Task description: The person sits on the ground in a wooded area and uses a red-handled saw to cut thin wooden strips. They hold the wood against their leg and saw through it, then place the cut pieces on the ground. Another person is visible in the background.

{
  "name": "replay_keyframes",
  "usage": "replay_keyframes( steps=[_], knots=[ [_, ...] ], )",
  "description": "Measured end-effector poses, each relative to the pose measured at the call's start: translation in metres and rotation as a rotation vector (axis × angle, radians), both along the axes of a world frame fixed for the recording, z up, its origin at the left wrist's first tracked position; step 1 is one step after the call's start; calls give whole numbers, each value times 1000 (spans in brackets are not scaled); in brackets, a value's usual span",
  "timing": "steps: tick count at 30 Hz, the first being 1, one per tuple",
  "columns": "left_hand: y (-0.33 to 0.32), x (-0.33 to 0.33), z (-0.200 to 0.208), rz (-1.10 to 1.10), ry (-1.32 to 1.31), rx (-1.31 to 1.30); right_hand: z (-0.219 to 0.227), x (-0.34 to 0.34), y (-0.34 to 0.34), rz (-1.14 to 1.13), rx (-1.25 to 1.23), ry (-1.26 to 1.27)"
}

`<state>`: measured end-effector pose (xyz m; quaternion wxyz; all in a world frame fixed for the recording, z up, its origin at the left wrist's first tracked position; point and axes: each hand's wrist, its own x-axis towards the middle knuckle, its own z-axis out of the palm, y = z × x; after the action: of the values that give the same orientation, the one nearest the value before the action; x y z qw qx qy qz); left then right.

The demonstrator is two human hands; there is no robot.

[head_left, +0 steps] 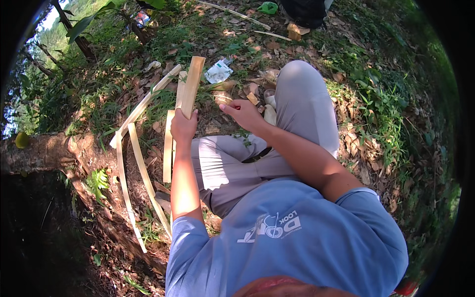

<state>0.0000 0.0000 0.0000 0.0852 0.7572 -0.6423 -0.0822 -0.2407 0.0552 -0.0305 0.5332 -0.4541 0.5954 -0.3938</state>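
Leaf-littered ground point(356, 143), grassy, dappled sun. Near side: loose strips point(145, 173) beside the left forearm, long, thin, pale, wood-like. Left hand point(184, 127), grip wrapped snugly round the lower end of a flat strip point(194, 81), smooth, straight-edged, pointing away from the body. Right hand point(245, 115) apart from it, fingertips nearly pinched; can't tell if anything's between. Step looks like handling this strip; next move likely calls for a steady left hold. Farther: crinkled white packet point(219, 73), then crumpled green plastic point(268, 8).
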Motion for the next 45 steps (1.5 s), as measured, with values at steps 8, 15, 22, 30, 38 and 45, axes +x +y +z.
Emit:
replay_keyframes(
  steps=[8, 15, 22, 30, 38, 45],
  knots=[
    [-9, 2, 21, -102, 489, 97, 4, -8, -6, -23, -7, 38],
    [-16, 23, 12, -87, 744, 245, 21, 0, 3, -21, 9, -29],
    [-20, 30, 5, -35, 809, 311, 28, -5, 5, -8, 27, -59],
    [-19, 24, 4, -58, 819, 363, 27, -7, 4, -9, 51, -81],
    [-12, 31, -1, -53, 868, 402, 31, -8, 5, 11, 59, -71],
    [-7, 19, 12, -52, 847, 378, 31, -9, 4, 18, 54, -26]
  ],
)
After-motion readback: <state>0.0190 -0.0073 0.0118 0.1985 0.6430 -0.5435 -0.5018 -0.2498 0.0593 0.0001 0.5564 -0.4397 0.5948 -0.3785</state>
